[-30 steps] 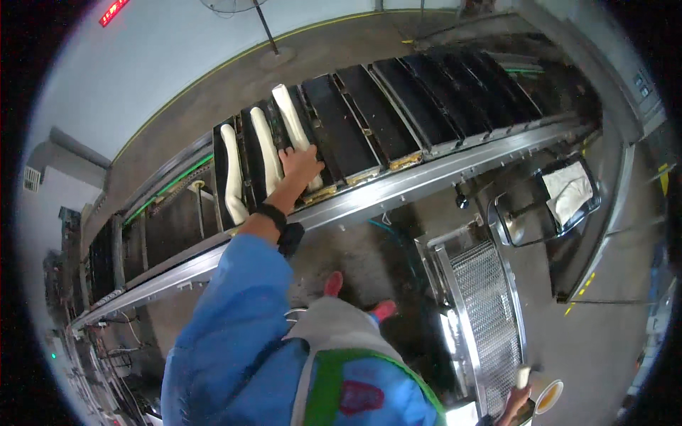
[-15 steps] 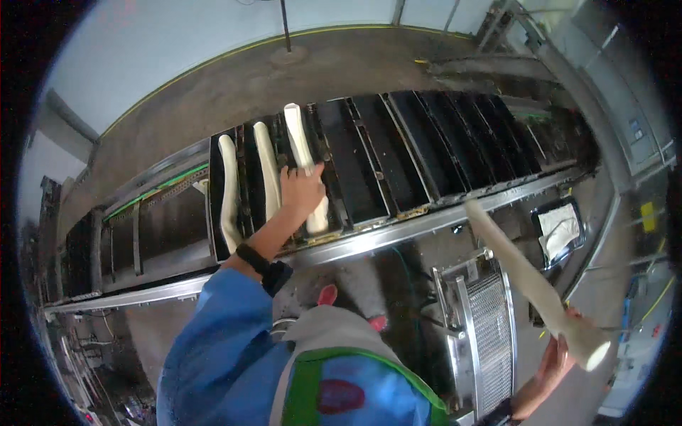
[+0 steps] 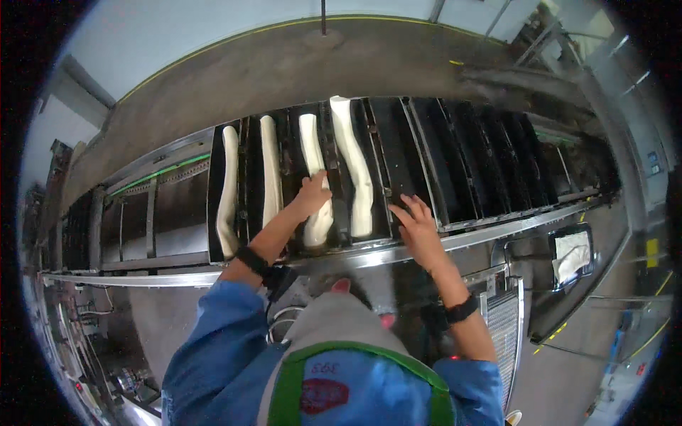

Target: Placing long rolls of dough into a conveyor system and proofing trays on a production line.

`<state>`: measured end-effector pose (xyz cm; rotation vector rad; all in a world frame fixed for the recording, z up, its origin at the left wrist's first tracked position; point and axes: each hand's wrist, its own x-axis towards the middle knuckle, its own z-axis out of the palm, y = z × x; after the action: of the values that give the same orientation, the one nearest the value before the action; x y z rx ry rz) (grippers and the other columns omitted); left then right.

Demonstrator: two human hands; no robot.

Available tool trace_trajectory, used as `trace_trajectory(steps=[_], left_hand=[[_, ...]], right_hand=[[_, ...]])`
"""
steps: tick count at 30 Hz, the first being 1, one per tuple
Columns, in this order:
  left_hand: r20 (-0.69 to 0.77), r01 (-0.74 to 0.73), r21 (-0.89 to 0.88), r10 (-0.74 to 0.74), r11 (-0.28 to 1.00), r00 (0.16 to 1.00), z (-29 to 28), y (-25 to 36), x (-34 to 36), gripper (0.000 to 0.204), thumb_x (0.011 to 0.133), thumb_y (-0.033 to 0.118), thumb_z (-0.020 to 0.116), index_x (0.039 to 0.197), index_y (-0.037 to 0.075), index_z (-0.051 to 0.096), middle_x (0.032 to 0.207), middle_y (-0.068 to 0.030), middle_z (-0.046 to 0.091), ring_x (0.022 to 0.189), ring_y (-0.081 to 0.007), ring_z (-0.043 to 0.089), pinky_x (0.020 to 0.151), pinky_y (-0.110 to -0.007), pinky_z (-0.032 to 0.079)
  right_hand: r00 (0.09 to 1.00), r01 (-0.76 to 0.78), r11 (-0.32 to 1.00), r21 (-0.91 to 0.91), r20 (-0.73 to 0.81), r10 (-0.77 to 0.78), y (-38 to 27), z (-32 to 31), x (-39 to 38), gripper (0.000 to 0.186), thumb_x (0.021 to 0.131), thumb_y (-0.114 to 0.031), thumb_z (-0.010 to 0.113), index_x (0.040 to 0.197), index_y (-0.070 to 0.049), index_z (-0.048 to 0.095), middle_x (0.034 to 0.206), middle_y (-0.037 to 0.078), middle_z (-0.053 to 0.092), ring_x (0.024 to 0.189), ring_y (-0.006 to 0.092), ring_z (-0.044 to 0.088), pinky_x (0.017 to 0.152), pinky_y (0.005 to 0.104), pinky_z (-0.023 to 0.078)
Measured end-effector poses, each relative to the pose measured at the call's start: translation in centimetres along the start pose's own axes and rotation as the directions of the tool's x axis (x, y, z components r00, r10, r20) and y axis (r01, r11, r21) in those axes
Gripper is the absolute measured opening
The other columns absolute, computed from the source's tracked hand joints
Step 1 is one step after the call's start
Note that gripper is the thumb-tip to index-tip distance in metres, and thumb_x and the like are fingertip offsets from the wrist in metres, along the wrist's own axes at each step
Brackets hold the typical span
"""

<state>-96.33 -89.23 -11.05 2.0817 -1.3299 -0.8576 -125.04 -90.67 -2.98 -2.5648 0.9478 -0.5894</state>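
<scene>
Four black trough-like trays on the conveyor each bear a long, slightly bent, cream-white roll. The leftmost roll and the second roll lie untouched to the left of my hands. My left hand lies across the third roll, fingers spread and touching it, covering its middle. The fourth roll lies just right of that one. My right hand holds nothing; its fingers are apart over the near end of the neighbouring black tray.
More black trays continue to the right. The conveyor's metal rail runs along my side. By my right forearm stands a metal mesh rack, with a dark bin holding whitish material beyond it. A grey floor spreads past the conveyor.
My right hand has swung in from the lower right and let go of the roll it held, which now lies in the fourth tray. My left hand stays on the third roll.
</scene>
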Motion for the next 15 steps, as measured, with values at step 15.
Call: trace_trajectory(steps=[15], left_hand=[[-0.38,-0.062,0.503,0.285,0.862,0.88,1.9,-1.1,-3.2,0.027,0.073,0.015,0.048,0.092,-0.001,0.058,0.113,-0.0102,0.051,0.116,-0.0293,0.037,0.091,-0.044,0.031]], right_hand=[[0.957,-0.289,0.949,-0.124,-0.068,0.282,9.7,-1.5,-14.5,0.044,0.065,-0.008,0.06,0.108,-0.01,0.051,0.122,0.015,0.038,0.113,0.0312,0.036,0.085,0.0442,0.035]])
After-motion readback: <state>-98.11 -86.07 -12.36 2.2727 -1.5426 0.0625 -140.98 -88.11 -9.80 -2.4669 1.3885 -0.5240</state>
